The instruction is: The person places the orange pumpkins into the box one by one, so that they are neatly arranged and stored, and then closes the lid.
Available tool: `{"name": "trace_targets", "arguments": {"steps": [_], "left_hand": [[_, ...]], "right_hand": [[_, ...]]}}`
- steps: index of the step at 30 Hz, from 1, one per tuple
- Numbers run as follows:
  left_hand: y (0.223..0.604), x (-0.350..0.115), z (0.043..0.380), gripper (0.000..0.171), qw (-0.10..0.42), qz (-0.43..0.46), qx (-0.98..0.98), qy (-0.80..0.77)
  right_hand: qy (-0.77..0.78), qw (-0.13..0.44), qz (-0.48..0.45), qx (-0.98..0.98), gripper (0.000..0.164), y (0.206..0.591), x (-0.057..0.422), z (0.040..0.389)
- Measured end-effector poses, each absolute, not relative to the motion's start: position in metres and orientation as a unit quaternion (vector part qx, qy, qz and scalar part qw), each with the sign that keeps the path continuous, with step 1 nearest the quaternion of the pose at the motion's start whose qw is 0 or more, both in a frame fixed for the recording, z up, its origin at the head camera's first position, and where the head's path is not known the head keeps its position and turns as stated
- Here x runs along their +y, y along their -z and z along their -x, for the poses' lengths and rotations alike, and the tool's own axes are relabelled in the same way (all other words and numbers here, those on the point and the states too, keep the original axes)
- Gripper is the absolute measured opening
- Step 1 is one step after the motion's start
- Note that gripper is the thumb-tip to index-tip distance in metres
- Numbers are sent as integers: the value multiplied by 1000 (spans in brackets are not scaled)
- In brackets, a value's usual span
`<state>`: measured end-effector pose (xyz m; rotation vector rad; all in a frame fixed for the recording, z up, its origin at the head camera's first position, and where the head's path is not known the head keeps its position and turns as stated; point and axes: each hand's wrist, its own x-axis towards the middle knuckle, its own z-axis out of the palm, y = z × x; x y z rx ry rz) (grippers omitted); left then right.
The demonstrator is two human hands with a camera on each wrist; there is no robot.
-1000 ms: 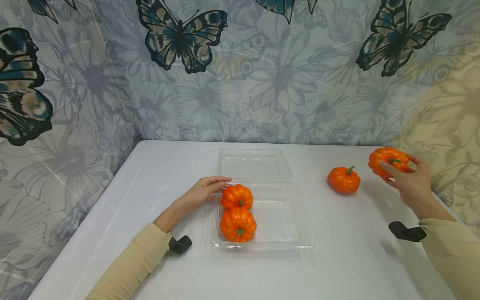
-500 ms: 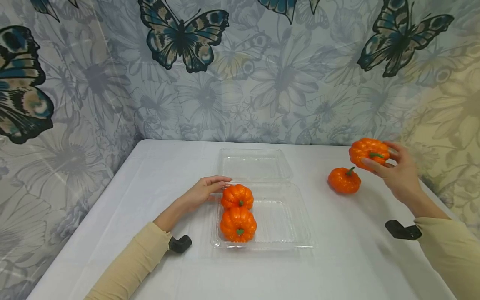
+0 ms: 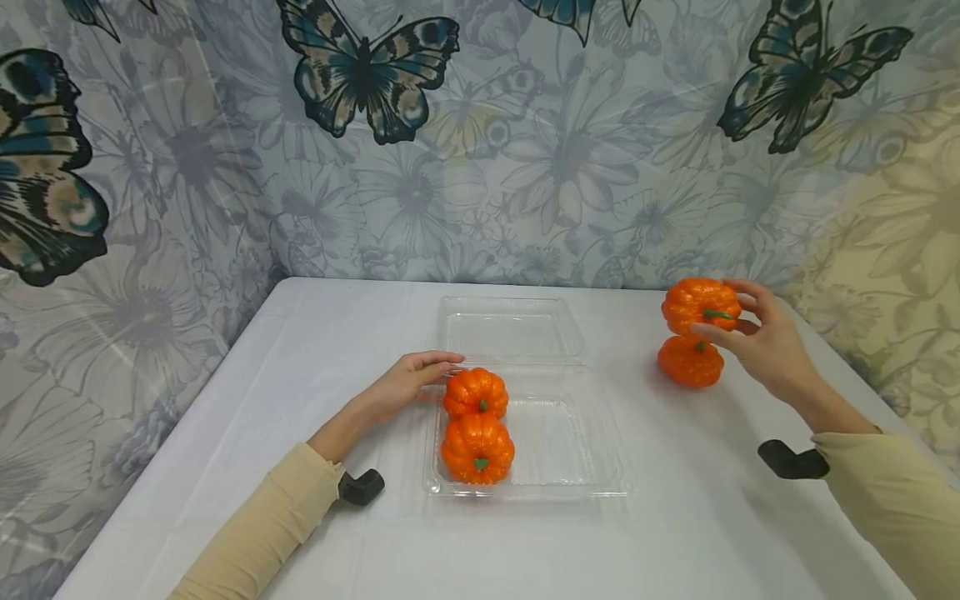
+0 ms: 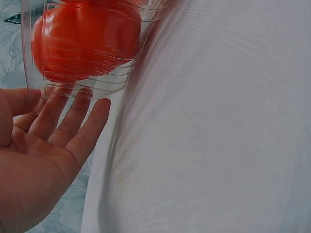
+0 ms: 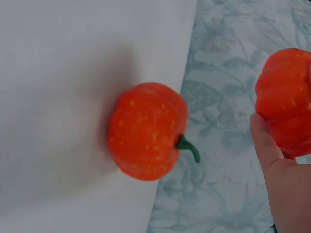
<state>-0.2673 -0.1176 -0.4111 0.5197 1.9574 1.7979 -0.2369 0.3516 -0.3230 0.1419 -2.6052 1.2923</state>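
Head view | right hand [image 3: 765, 346] grips pumpkin [image 3: 699, 303] | left hand [image 3: 405, 382] flat against clear tray [image 3: 592, 467]

Bright even light, soft shadows on table; head view sharp, wrist views blurred.

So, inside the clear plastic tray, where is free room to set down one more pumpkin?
The clear plastic tray is bare right of the two orange pumpkins. Its left side is crowded: the left hand touches that edge. The right hand holds a third orange pumpkin.
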Motion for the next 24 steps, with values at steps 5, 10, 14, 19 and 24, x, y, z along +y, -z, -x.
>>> {"name": "trace_targets", "arguments": {"steps": [5, 10, 14, 19, 24], "left_hand": [[412, -118, 268, 40, 215, -188, 707, -646], [412, -118, 269, 40, 215, -187, 711, -643], [411, -118, 268, 41, 215, -185, 712, -642], [411, -118, 268, 41, 215, -185, 713, -641], [411, -118, 268, 41, 215, -183, 715, -640]], "right_hand": [[-430, 105, -79, -893, 77, 325, 340, 237], [-415, 110, -108, -897, 74, 327, 324, 236], [-425, 111, -142, -887, 74, 329, 311, 236], [-435, 106, -181, -876, 76, 332, 300, 237], [-422, 96, -197, -879, 76, 334, 290, 239]]}}
